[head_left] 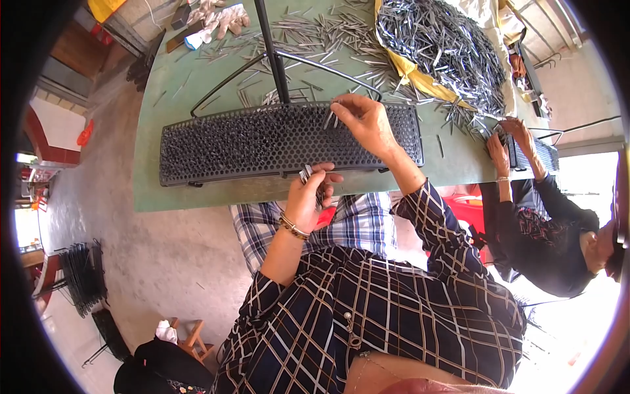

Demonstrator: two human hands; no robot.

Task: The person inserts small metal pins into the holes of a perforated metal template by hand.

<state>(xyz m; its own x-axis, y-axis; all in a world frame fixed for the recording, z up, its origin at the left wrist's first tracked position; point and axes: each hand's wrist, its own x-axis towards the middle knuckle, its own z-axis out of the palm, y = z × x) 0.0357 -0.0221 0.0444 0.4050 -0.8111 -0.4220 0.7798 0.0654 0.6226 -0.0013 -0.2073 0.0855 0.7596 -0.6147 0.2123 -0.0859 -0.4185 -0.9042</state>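
A long black perforated rack [377, 146] lies on the green table before me. Dark pieces [216, 141] fill many holes in its left and middle part; the holes farther right show bare. My right hand [369, 126] is over the rack, thumb and fingers pinched on thin metal strips [331, 118] pointing down at the holes. Below the rack's front edge, my left hand [308, 197] is curled round a small bunch of similar metal strips [306, 173]. How many strips each hand holds is hard to make out.
Loose strips [328, 33] are scattered across the green table [154, 118]. A big heap of strips [446, 52] lies on yellow sheeting at the back right. Work gloves [220, 23] rest at the far left. At right, a co-worker's hands [508, 148] touch another rack [541, 154].
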